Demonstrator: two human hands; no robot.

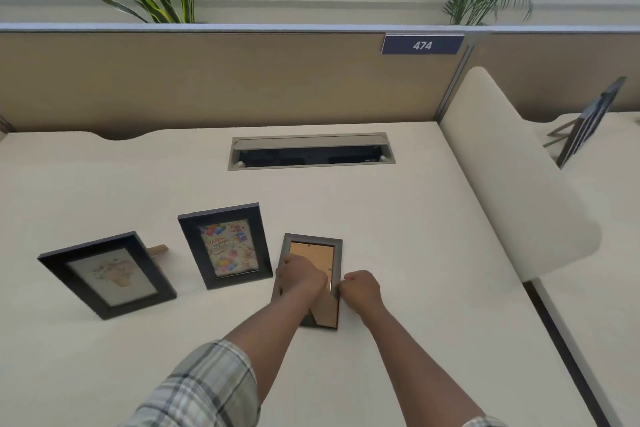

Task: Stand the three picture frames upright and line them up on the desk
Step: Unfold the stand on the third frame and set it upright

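Observation:
Two black picture frames stand upright on the cream desk (398, 225): the flower picture frame (107, 276) at the left, its brown prop showing behind, and the birthday picture frame (225, 246) in the middle. The third frame (313, 253) lies face down to their right, brown backing up. My left hand (300, 277) rests on its backing with fingers curled over the left edge. My right hand (358, 289) pinches the frame's right edge. The stand flap shows below my left wrist.
A cable tray opening (310, 152) is set into the desk at the back. A tan partition (207, 80) with a 474 sign (422, 44) closes the far side. A cream divider panel (512, 177) borders the right; another frame (588, 121) stands on the neighbouring desk.

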